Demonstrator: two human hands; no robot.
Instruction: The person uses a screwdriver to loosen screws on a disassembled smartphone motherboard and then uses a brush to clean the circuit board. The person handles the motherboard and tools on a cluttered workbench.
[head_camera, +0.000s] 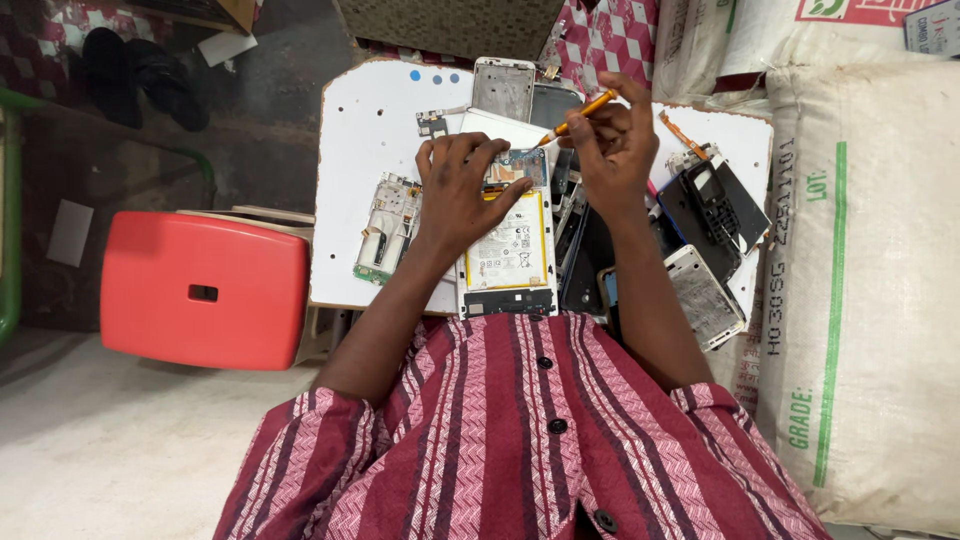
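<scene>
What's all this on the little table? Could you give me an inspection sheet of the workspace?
Surface: white board, drilled with holes, crowded on the right.
Job's things: opened phone with its yellow battery exposed; orange screwdriver.
Clutter: phone frame, circuit board, dark phone parts.
Grippers: left hand presses on the phone; right hand holds the screwdriver.
Cables: orange flex strip.
Surroundings: red stool, white sacks, black shoes.
</scene>
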